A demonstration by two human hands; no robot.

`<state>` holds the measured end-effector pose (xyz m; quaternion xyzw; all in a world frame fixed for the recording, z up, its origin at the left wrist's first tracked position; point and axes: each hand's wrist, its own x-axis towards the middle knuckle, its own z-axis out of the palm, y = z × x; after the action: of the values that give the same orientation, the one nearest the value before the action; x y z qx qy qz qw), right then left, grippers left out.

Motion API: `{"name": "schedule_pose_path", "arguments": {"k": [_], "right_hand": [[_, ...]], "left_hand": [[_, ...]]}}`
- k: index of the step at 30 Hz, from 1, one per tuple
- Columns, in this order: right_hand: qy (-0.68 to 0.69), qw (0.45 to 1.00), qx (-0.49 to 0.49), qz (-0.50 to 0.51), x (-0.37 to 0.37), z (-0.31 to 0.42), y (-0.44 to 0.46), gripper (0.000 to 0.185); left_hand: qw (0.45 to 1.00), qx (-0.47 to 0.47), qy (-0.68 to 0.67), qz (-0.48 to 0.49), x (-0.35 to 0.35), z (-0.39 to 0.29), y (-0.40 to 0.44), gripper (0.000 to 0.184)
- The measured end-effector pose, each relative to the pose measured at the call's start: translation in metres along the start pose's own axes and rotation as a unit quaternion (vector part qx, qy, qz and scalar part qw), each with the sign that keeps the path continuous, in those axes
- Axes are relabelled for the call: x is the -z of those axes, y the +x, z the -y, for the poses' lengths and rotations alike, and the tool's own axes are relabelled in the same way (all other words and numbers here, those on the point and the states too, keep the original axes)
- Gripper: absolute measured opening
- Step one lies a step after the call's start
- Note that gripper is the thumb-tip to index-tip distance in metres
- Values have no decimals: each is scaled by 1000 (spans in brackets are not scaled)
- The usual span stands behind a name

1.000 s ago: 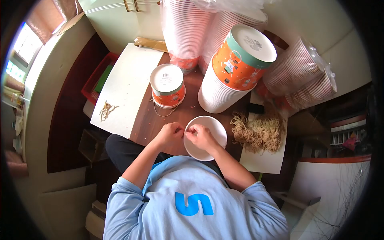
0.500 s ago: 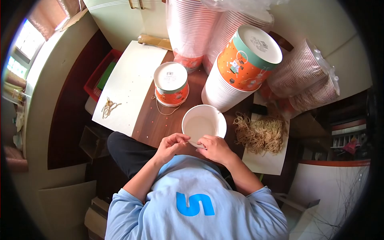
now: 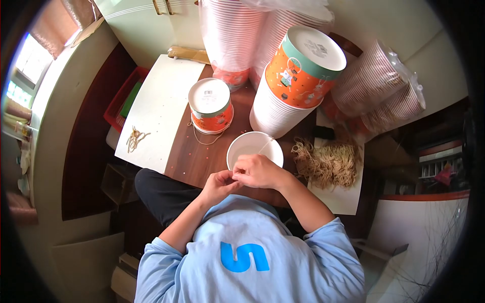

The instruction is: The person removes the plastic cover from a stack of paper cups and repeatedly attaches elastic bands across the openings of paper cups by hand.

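An open white paper bucket (image 3: 275, 151) stands in front of me with its mouth up. My right hand (image 3: 256, 170) is closed in a pinch over its near rim. A thin string (image 3: 264, 145) runs from the bucket's far right rim down to those fingers. My left hand (image 3: 220, 185) is pinched shut just left of them, its fingertips touching the right hand's at the string. The string's end between the fingers is too small to make out. Behind, a printed orange and green bucket (image 3: 212, 112) sits upside down with a string handle hanging from it.
A tall stack of upturned buckets (image 3: 283, 113) rises behind, beside bagged bucket stacks (image 3: 232, 40). At right, a heap of tan strings (image 3: 328, 164) lies on white board. A few loose strings (image 3: 135, 140) lie on the left white board (image 3: 156, 101). A red basket (image 3: 120, 98) stands beyond.
My right hand has moved left and up across the bucket's near rim, meeting my left hand. A string now shows stretched inside the bucket's mouth. The view has shifted slightly.
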<state>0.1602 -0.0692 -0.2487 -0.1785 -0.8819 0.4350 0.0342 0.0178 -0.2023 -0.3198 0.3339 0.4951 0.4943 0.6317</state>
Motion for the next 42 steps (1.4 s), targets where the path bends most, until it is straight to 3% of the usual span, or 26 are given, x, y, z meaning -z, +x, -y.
{"name": "schedule_pose_path", "arguments": {"k": [3, 4, 7, 8, 11, 15, 18, 21, 25, 26, 29, 31, 35, 38, 42], "right_hand": [[-103, 960, 115, -232, -12, -9, 7, 17], [-134, 946, 101, -277, -13, -11, 7, 20], [-109, 958, 36, -262, -11, -11, -10, 17], [-49, 976, -1, -212, -12, -10, -18, 12], [33, 989, 15, -143, -27, -16, -26, 10], [18, 986, 53, -155, -47, -25, -19, 8], [2, 982, 3, -190, -53, -14, -22, 6], [82, 968, -72, -226, -62, 8, -29, 8], [184, 954, -118, -206, -81, 16, -30, 8], [139, 960, -96, -224, -84, 15, -30, 8], [-50, 960, -45, -272, -83, 14, -31, 7], [-82, 957, -35, -277, -86, 9, -32, 6], [-127, 950, -40, -282, -98, -9, -33, 6], [-82, 950, -62, -294, -102, -19, -33, 3], [186, 924, -169, -288, -112, -24, -29, 13]], "left_hand": [[997, -60, -40, -18, 5, 14, 1, 11], [997, -56, -50, -19, 8, 17, 0, 10], [997, -44, -65, -19, 12, 15, -5, 9], [997, -41, -61, -18, 13, 15, -6, 8], [998, -28, -62, -6, 17, 15, -7, 8], [997, -26, -70, 2, 16, 10, -6, 7], [998, -34, -23, -41, 13, 10, -10, 9], [940, -69, 295, -159, 2, -5, -24, 12], [811, -291, 463, -208, 1, 6, -24, 9], [810, -273, 467, -225, -2, 3, -25, 8], [910, -107, 300, -266, -9, 8, -27, 8], [953, -67, 158, -250, -10, 13, -21, 8], [978, -24, -42, -204, -4, 26, -10, 10], [978, -16, -111, -176, -5, 31, -7, 11], [974, 3, -132, -182, -8, 28, -9, 12]]}}
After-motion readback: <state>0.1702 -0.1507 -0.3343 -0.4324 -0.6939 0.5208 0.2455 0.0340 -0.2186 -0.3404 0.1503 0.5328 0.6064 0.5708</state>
